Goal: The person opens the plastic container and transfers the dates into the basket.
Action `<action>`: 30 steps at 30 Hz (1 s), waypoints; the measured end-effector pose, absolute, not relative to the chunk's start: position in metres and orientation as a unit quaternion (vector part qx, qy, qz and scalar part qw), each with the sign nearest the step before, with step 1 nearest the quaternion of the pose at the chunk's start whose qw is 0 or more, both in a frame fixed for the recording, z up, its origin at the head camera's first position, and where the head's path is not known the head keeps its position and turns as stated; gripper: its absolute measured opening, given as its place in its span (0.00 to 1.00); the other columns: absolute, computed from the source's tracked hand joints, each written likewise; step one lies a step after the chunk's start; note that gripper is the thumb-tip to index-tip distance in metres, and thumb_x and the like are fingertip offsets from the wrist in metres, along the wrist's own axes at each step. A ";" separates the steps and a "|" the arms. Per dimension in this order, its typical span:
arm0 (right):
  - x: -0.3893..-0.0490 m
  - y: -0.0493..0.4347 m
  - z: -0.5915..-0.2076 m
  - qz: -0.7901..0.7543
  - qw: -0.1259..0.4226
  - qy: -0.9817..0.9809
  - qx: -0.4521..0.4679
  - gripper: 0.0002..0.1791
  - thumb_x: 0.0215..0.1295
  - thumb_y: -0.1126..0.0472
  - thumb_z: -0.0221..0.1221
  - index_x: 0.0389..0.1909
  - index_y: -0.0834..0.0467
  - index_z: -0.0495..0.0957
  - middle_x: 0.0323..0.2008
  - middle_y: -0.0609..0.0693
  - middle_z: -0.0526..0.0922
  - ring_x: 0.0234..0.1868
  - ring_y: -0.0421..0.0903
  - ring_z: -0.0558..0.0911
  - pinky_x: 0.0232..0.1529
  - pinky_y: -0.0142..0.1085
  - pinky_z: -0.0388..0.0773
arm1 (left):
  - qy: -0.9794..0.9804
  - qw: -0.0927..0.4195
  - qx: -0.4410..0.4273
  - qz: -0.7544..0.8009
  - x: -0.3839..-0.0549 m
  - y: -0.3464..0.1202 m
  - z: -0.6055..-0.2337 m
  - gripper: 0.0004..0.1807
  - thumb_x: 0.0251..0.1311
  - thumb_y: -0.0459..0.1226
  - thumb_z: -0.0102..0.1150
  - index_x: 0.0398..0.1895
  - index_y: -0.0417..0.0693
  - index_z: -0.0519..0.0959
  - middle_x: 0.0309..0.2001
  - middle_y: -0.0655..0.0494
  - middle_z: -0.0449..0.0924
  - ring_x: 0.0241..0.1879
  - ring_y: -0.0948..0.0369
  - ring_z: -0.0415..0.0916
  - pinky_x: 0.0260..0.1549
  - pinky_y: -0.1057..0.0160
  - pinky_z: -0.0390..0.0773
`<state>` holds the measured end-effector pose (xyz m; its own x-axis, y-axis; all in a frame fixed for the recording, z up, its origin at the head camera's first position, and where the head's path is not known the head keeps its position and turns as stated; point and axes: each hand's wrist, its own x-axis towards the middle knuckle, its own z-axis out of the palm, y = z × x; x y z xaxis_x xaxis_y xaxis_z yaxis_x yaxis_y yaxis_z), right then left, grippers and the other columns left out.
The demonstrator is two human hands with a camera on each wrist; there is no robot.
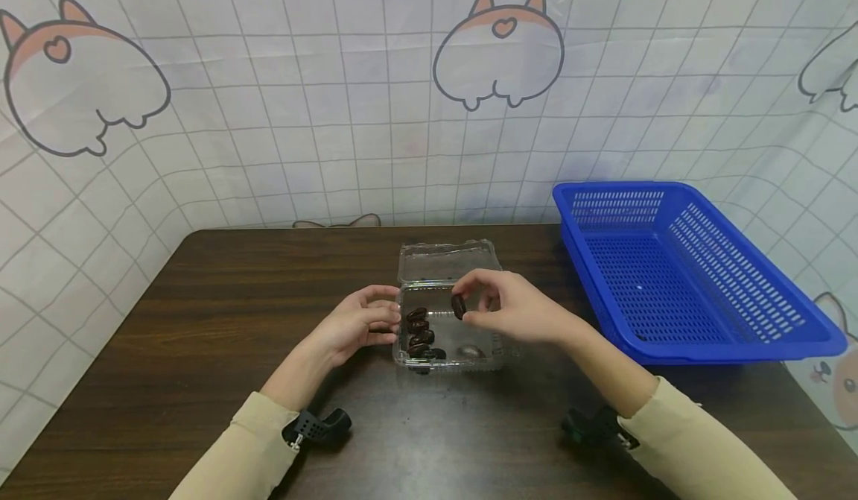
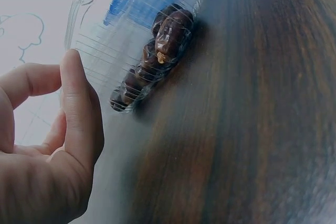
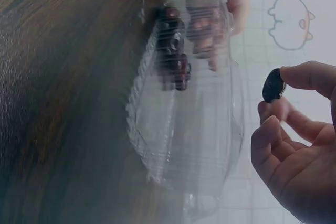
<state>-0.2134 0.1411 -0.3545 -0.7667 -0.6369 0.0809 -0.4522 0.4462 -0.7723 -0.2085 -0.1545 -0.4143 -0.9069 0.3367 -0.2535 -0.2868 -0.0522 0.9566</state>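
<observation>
A clear plastic clamshell box point(image 1: 449, 340) stands on the table with its lid point(image 1: 445, 261) laid back. Several dark brown dates point(image 1: 418, 334) lie along its left side; the left wrist view shows these dates point(image 2: 170, 35) through the wall. My left hand point(image 1: 358, 323) rests its fingers against the box's left side. Nothing shows in its palm in the left wrist view. Above the box's inside, my right hand point(image 1: 516, 306) pinches one date point(image 3: 273, 85) between thumb and fingers. Seen from the right wrist, this hand point(image 3: 299, 140) is above the rim.
A blue plastic basket point(image 1: 704, 351) with slotted sides sits at the table's right. Behind the dark wooden table point(image 1: 221, 321) hangs a white gridded cloth point(image 1: 362, 142) with cartoon animals. A dark cable point(image 1: 335, 223) shows at the back edge.
</observation>
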 end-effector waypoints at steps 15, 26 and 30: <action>-0.207 0.173 -0.339 -0.423 0.081 0.854 -0.291 0.18 0.69 0.61 0.66 0.58 0.54 0.79 0.18 0.45 0.65 0.20 0.42 0.65 0.24 0.36 0.64 | 0.655 0.215 0.017 0.724 -0.210 -0.155 -0.417 0.27 0.70 0.29 0.57 0.71 0.38 0.64 0.44 0.50 0.77 0.37 0.58 0.79 0.38 0.62 0.86; -0.203 0.201 -0.325 -0.435 0.058 0.858 -0.269 0.19 0.70 0.59 0.67 0.59 0.54 0.78 0.25 0.50 0.70 0.22 0.43 0.66 0.24 0.38 0.66 | 0.654 0.212 0.019 0.726 -0.210 -0.155 -0.418 0.27 0.70 0.29 0.57 0.70 0.38 0.64 0.43 0.50 0.77 0.37 0.58 0.79 0.38 0.61 0.86; -0.201 0.212 -0.322 -0.442 0.051 0.858 -0.256 0.19 0.70 0.59 0.66 0.59 0.54 0.78 0.30 0.52 0.73 0.23 0.44 0.68 0.22 0.38 0.66 | 0.654 0.211 0.019 0.726 -0.210 -0.155 -0.418 0.27 0.70 0.28 0.57 0.70 0.38 0.64 0.43 0.50 0.77 0.37 0.58 0.79 0.38 0.61 0.85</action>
<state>-0.2015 0.2122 -0.3216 -0.8638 -0.4842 0.1394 -0.3946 0.4782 -0.7846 -0.2102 -0.1548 -0.4176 -0.9100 0.3319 -0.2486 -0.2819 -0.0555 0.9578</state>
